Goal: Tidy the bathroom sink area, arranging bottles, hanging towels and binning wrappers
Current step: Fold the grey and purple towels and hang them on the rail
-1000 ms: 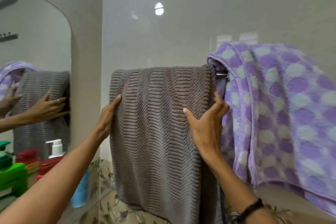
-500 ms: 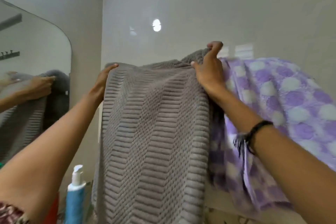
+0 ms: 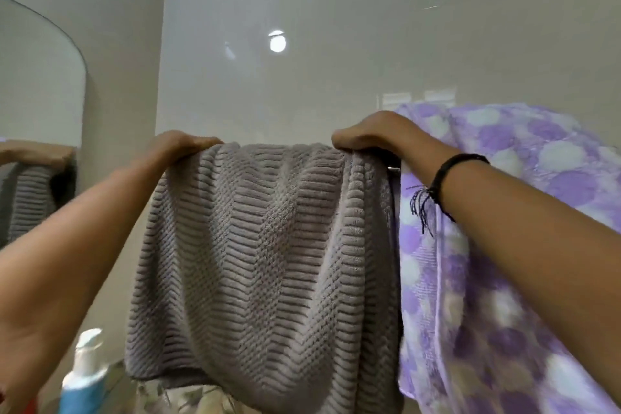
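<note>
Head view: left hand [image 3: 183,144] and right hand [image 3: 368,131] grip grey towel [image 3: 265,245] (top corners).

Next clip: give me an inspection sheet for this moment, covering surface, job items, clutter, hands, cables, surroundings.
Surface: patterned counter, only a strip shows.
Job's things: grey towel draped over rail; purple towel beside it.
Clutter: blue bottle at lower left.
Hands: left hand and right hand each grip the grey towel's top edge.
Cables: nothing seen.
Surroundings: glossy wall, mirror on the left.
</note>
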`<act>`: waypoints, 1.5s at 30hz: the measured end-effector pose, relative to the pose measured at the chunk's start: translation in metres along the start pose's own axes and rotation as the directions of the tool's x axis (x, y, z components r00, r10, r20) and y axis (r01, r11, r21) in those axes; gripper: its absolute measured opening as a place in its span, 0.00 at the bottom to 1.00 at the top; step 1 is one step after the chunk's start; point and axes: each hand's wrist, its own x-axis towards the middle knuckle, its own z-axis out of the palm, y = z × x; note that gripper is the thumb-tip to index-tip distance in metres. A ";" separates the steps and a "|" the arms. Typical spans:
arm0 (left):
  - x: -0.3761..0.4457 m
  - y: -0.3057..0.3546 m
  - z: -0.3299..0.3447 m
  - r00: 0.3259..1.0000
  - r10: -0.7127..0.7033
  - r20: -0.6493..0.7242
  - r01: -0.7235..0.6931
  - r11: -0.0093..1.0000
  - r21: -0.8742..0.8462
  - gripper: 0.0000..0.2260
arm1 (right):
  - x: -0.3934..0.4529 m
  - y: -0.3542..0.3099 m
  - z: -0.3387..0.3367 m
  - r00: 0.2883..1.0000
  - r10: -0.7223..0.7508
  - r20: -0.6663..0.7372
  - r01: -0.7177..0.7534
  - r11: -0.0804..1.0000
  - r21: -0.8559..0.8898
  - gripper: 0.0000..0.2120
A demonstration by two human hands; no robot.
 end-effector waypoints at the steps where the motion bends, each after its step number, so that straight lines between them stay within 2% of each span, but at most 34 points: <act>1: 0.005 0.000 0.000 0.999 -0.010 -0.050 0.008 1.000 -0.023 0.30 | 0.003 -0.001 0.003 1.000 0.002 0.012 -0.001 0.998 -0.060 0.16; 4: 0.010 -0.002 -0.003 0.993 -0.013 -0.114 0.006 0.998 -0.060 0.25 | 0.012 -0.007 0.012 1.000 0.007 0.007 -0.006 0.990 -0.144 0.21; 5: 0.009 -0.003 -0.004 0.994 -0.007 -0.105 0.004 1.000 -0.030 0.23 | 0.018 -0.009 0.017 1.000 0.001 0.002 0.000 0.991 -0.133 0.21; 7: 0.003 -0.005 -0.003 1.000 -0.011 0.004 0.011 1.000 0.028 0.20 | 0.022 -0.011 0.026 0.998 -0.045 -0.044 0.039 0.991 -0.124 0.20; 8: -0.003 -0.005 0.000 0.999 -0.009 0.047 0.008 0.999 0.031 0.19 | 0.022 -0.012 0.031 0.990 -0.084 -0.110 0.071 0.991 -0.117 0.20; 10: -0.015 -0.003 0.008 0.999 0.035 0.039 -0.036 0.999 0.032 0.17 | 0.019 -0.013 0.038 0.944 -0.142 -0.297 0.114 0.987 -0.110 0.18; 12: -0.028 -0.002 0.017 0.988 0.095 -0.123 -0.091 0.995 0.034 0.17 | 0.012 -0.014 0.044 0.878 -0.201 -0.434 0.127 0.973 -0.193 0.17; 14: -0.037 -0.007 0.021 0.953 0.108 -0.282 -0.099 0.994 0.047 0.19 | 0.004 -0.013 0.047 0.834 -0.253 -0.491 0.107 0.946 -0.306 0.18; 17: -0.046 -0.018 0.015 0.909 0.076 -0.411 -0.072 0.997 0.024 0.22 | -0.010 -0.007 0.043 0.834 -0.343 -0.433 0.074 0.846 -0.529 0.12; 20: -0.052 -0.026 0.006 0.843 0.126 -0.523 -0.039 0.984 0.175 0.14 | -0.021 -0.003 0.038 0.841 -0.360 -0.404 -0.060 0.680 -0.731 0.11; 23: -0.057 -0.034 0.007 0.749 0.272 -0.604 -0.006 0.915 0.404 0.11 | -0.035 -0.009 0.043 0.827 -0.361 -0.431 -0.122 0.633 -0.765 0.12; 25: -0.063 -0.035 0.011 0.681 0.356 -0.640 -0.116 0.915 0.386 0.11 | -0.041 -0.015 0.050 0.776 -0.456 -0.435 -0.050 0.643 -0.765 0.13; 26: -0.066 -0.033 0.015 0.659 0.404 -0.634 -0.214 0.909 0.357 0.11 | -0.043 -0.017 0.055 0.756 -0.491 -0.434 0.024 0.683 -0.730 0.13; 27: -0.070 -0.029 0.022 0.653 0.461 -0.600 -0.323 0.887 0.330 0.11 | -0.045 -0.019 0.064 0.749 -0.500 -0.435 0.109 0.740 -0.664 0.14; 28: -0.074 -0.024 0.030 0.675 0.512 -0.531 -0.415 0.859 0.301 0.12 | -0.047 -0.021 0.073 0.761 -0.483 -0.434 0.175 0.796 -0.579 0.15; 30: -0.080 -0.013 0.049 0.732 0.580 -0.357 -0.510 0.814 0.278 0.19 | -0.045 -0.019 0.092 0.810 -0.425 -0.403 0.208 0.852 -0.480 0.24; 32: -0.081 -0.008 0.063 0.747 0.582 -0.321 -0.484 0.807 0.338 0.23 | -0.039 -0.013 0.106 0.817 -0.417 -0.400 0.191 0.848 -0.495 0.31; 34: -0.074 -0.006 0.067 0.754 0.546 -0.365 -0.426 0.829 0.362 0.24 | -0.029 -0.012 0.106 0.788 -0.417 -0.454 0.186 0.863 -0.470 0.31; 37: -0.060 0.009 0.057 0.843 0.432 -0.322 -0.335 0.888 0.315 0.29 | -0.010 -0.021 0.085 0.809 -0.389 -0.440 0.191 0.882 -0.430 0.33; 40: -0.040 0.028 0.044 0.953 0.295 -0.071 -0.251 0.899 0.359 0.24 | 0.013 -0.019 0.058 0.892 -0.378 -0.250 0.276 0.891 -0.360 0.38; 42: -0.027 0.034 0.037 0.974 0.204 0.100 -0.224 0.932 0.285 0.20 | 0.021 -0.019 0.046 0.938 -0.340 -0.067 0.299 0.893 -0.337 0.35; 43: -0.022 0.035 0.034 0.974 0.161 0.160 -0.195 0.953 0.231 0.19 | 0.024 -0.020 0.044 0.937 -0.348 0.017 0.334 0.882 -0.332 0.31; 45: -0.016 0.033 0.035 0.956 0.195 0.219 -0.236 0.955 0.177 0.17 | 0.030 -0.020 0.047 0.928 -0.363 0.081 0.369 0.875 -0.312 0.26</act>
